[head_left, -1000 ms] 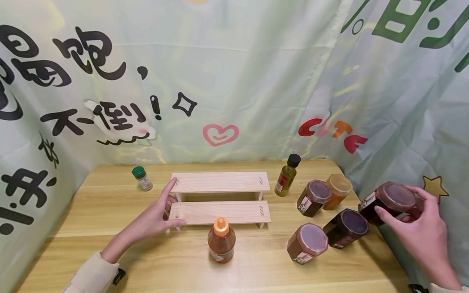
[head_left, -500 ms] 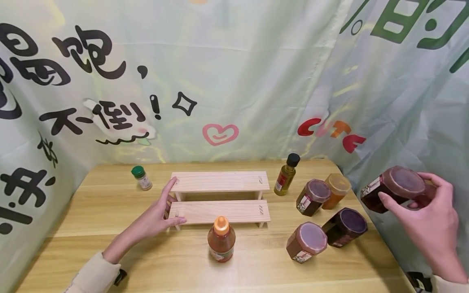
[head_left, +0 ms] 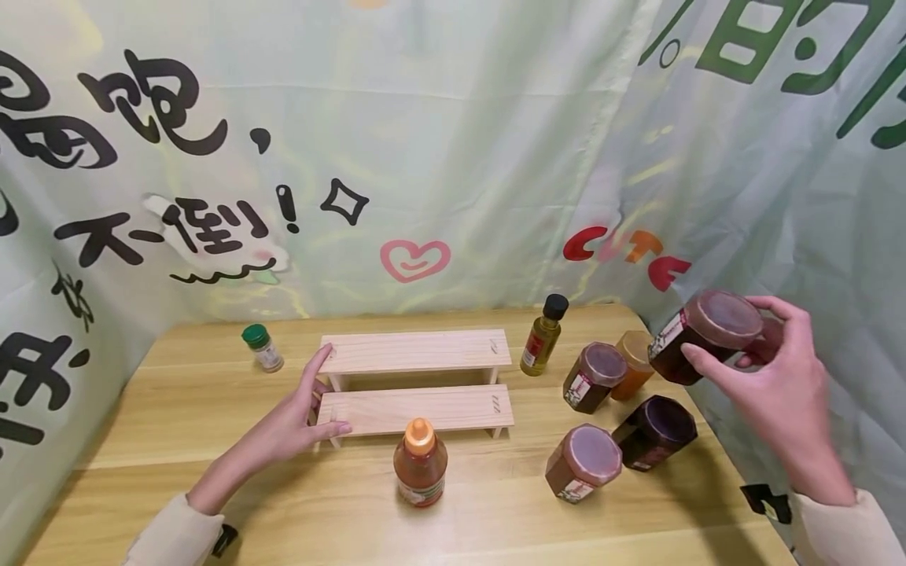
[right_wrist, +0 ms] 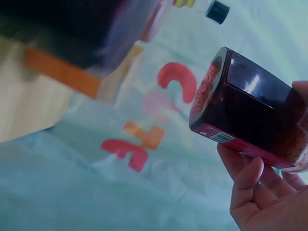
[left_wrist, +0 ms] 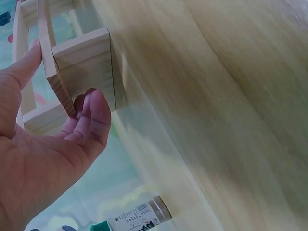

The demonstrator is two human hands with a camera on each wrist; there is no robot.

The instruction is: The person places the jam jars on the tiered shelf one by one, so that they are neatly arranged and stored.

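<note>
My right hand (head_left: pixel 786 385) holds a dark hexagonal jar (head_left: pixel 708 338) with a pinkish lid in the air, tilted, above the table's right edge. In the right wrist view the fingers lie round the dark jar (right_wrist: pixel 255 106), whose glass sides and red label show. My left hand (head_left: pixel 290 420) grips the left end of a two-step wooden rack (head_left: pixel 418 409). From the left wrist view, thumb and curled fingers stand on either side of the rack's board (left_wrist: pixel 57 82). Below the raised jar stand an amber jar (head_left: pixel 632 369) and a black-looking jar (head_left: pixel 654 432).
A sauce bottle (head_left: pixel 421 464) with an orange cap stands before the rack. Right of the rack are an oil bottle (head_left: pixel 543 338) and two more jars, a dark one (head_left: pixel 593 377) and a reddish one (head_left: pixel 583 464). A green-capped spice shaker (head_left: pixel 263 348) stands at back left. Printed cloth surrounds the table.
My right hand has lifted the dark jar higher, then brought it leftward. The left hand has kept its grip on the rack. The head view has turned slightly right.
</note>
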